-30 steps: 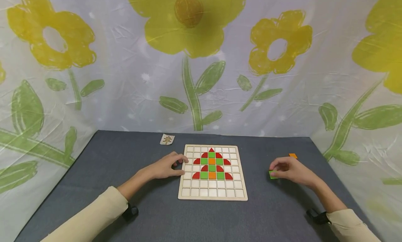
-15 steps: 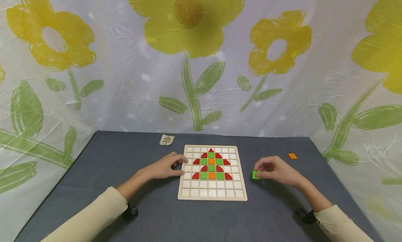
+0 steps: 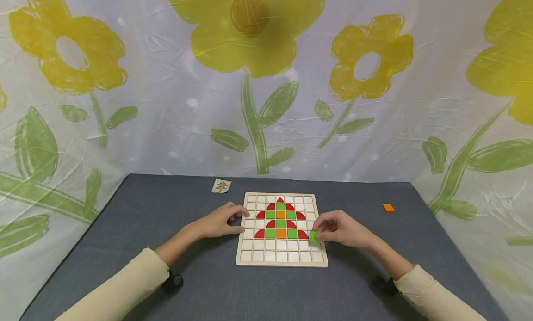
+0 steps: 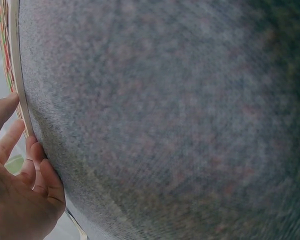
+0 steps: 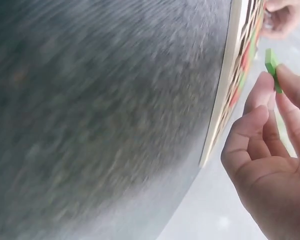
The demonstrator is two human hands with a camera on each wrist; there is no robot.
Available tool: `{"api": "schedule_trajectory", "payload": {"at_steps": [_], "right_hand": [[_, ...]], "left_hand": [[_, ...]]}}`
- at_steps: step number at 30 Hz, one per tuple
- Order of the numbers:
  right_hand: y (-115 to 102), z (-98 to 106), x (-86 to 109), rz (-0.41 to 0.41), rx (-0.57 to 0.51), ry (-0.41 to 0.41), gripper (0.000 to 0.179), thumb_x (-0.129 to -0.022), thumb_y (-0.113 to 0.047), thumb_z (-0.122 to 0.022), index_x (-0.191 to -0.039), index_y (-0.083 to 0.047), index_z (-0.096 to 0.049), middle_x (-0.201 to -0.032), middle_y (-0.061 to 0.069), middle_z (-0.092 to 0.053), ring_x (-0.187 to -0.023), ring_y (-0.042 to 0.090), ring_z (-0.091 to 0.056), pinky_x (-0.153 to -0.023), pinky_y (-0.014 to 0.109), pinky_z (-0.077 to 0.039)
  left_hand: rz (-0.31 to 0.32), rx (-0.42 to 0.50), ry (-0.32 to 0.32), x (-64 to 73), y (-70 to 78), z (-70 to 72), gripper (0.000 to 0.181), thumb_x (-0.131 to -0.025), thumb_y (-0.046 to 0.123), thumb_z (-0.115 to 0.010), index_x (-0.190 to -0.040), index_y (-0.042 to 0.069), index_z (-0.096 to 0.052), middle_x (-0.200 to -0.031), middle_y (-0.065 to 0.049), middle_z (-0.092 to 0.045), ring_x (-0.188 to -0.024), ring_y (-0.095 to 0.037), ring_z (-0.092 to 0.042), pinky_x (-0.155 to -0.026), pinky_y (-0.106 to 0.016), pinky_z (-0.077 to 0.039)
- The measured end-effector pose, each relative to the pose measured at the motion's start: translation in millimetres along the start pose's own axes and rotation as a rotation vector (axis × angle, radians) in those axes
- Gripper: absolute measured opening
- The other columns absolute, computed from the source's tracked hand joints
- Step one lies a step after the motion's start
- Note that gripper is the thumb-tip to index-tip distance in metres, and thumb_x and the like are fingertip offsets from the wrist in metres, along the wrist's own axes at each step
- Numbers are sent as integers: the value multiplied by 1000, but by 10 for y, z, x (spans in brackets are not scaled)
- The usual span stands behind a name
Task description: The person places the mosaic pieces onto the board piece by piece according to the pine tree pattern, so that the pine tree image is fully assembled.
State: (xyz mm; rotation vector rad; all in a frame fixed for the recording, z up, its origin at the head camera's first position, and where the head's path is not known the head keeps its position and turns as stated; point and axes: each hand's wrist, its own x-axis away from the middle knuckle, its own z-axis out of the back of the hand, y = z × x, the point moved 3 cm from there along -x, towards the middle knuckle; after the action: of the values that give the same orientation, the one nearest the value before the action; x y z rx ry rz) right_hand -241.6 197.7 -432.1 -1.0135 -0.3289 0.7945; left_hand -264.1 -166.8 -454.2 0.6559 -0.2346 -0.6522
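A square wooden grid board [image 3: 283,264] lies on the dark table, bearing red, green and orange tiles laid in a tree shape. My left hand [image 3: 225,219] rests at the board's left edge, thumb and fingertips touching the rim; the left wrist view shows that hand [image 4: 25,195] against the board's side. Between thumb and fingers, my right hand [image 3: 345,231] pinches a green square tile [image 3: 313,237] over the board's right part, beside the lowest row's red end piece. In the right wrist view, the thin green tile [image 5: 270,62] is held clear of the board.
An orange square tile [image 3: 388,207] lies on the table [image 3: 200,284] at the far right. Behind the board, to its left, is a small patterned card [image 3: 221,186]. A flower-printed cloth [image 3: 179,122] rises behind the table.
My right hand has moved left, bringing the green tile from the open table to over the board's right side. My left hand and the board have stayed put.
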Motion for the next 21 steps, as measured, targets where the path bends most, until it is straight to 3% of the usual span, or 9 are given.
{"api": "schedule_trajectory", "payload": {"at_steps": [6, 21], "right_hand": [[-51, -99, -119, 32, 10, -4, 16, -92, -3, -76, -107, -1, -72, -97, 15, -70, -79, 25, -65, -71, 31, -54], [-68, -244, -357, 5, 20, -9, 16, -92, -3, -76, -106, 4, -71, -95, 13, -70, -81, 26, -65, -74, 33, -54]], "left_hand": [[-11, 5, 4, 0, -15, -9, 40, -98, 23, -73, -132, 7, -60, -114, -8, -52, -98, -26, -52, -87, -45, -45], [-5, -6, 3, -9, -18, -10, 40, -98, 22, -73, -132, 7, -60, -114, -8, -52, -98, -25, -52, -87, -44, -44]]}}
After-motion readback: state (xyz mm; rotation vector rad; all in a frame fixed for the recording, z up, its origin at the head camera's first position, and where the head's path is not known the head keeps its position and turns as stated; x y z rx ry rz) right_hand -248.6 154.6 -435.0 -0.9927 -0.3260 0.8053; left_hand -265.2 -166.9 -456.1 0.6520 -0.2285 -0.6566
